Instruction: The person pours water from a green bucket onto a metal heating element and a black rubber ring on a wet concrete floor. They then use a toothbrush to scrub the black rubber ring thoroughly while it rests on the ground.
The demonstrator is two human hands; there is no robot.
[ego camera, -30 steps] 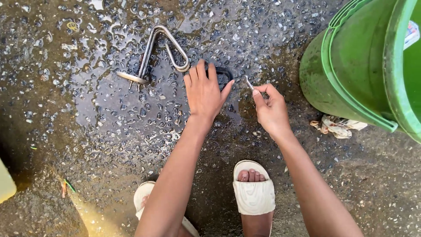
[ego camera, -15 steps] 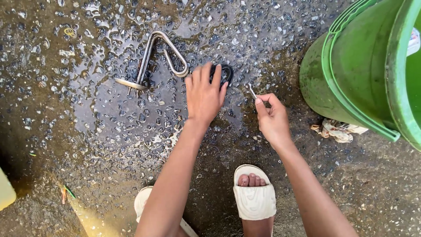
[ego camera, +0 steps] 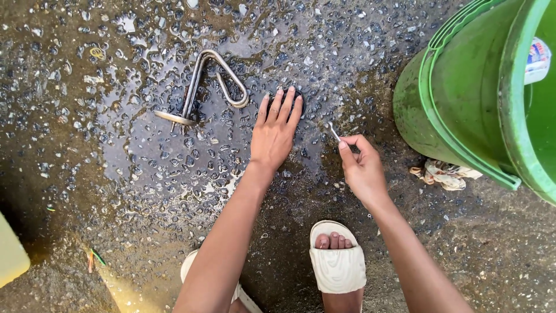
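While pressed under the left hand: dark round object (ego camera: 296,95), black, mostly hidden, on wet pebbled ground (ego camera: 145,174).
Left hand (ego camera: 274,130): flat, fingers spread on the dark round object.
Right hand (ego camera: 360,165): pinched on one small metal piece (ego camera: 332,131).
Nearby: one bent metal heating coil (ego camera: 202,87), left.
Counted: two green buckets (ego camera: 463,98), nested; two white sandals (ego camera: 337,264).

Left hand (ego camera: 275,136) on black disc (ego camera: 294,95); right hand (ego camera: 362,168) pinching screw (ego camera: 332,130).
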